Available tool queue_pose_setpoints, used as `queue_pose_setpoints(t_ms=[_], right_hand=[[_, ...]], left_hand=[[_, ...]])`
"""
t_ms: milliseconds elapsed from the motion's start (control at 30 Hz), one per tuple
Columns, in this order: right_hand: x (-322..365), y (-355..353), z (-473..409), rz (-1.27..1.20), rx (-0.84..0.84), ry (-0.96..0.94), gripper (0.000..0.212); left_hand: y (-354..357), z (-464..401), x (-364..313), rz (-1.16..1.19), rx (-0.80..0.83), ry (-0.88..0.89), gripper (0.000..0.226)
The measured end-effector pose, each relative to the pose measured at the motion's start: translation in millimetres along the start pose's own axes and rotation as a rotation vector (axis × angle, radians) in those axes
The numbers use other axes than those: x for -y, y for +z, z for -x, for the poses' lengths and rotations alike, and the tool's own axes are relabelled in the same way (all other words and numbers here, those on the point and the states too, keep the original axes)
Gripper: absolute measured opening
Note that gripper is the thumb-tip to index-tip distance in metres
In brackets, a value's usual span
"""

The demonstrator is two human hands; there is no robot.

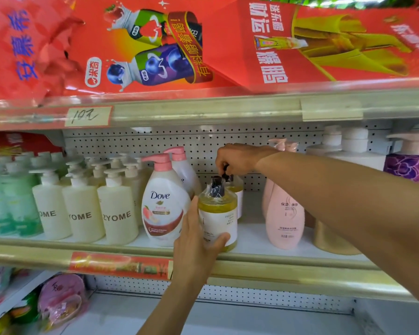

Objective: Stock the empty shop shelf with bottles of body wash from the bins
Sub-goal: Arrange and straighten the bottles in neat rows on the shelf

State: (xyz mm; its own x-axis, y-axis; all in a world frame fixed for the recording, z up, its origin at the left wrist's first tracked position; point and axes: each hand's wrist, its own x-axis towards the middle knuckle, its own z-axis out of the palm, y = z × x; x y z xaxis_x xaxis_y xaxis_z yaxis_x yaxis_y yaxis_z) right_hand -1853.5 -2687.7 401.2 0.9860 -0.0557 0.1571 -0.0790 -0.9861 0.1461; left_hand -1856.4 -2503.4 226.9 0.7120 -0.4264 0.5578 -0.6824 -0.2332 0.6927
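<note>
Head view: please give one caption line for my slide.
Left hand holds an amber body wash bottle at the shelf front; right hand grips the pump of one behind.

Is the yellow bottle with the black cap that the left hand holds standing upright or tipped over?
Upright. The yellow bottle with the black cap stands base down on the white shelf, cap pointing up, with the left hand around its lower part.

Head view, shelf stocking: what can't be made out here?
- Rear amber bottle: mostly hidden by the front amber bottle and the right hand, whose fingers cover its cap.
- Front bottle's label text: too small.
- Bins: outside the frame.
- Lower shelf's price strip: blurred.
- Purple bottle: cut by the right edge.
- Left hand: covers the front bottle's left side.
</note>
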Motion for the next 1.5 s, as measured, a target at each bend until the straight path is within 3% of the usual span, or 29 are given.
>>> queue_pose_setpoints(t_ms=[567, 1033, 1400, 1500], right_hand=[[-18.7, 0.4, -2.1, -0.002, 0.061, 0.0, 0.036], [-7.9, 1.0, -7.6, -0.065, 0.139, 0.073, 0.018], [-0.4, -1.4, 1.5, -0.095, 0.188, 0.173, 0.022], [6.5, -11.8, 10.8, -0.228, 0.137, 0.207, 0.028]], left_hand=[[10.3, -8.0, -1.3, 0.161, 0.088, -0.031, 0.105], [18.2, -6.0, -7.3, 0.196, 0.074, -0.062, 0.109], [20.1, -3.8, -8.3, 0.216, 0.114, -0.089, 0.11], [5.4, 7.8, -8.5, 0.173, 0.103, -0.026, 0.1]])
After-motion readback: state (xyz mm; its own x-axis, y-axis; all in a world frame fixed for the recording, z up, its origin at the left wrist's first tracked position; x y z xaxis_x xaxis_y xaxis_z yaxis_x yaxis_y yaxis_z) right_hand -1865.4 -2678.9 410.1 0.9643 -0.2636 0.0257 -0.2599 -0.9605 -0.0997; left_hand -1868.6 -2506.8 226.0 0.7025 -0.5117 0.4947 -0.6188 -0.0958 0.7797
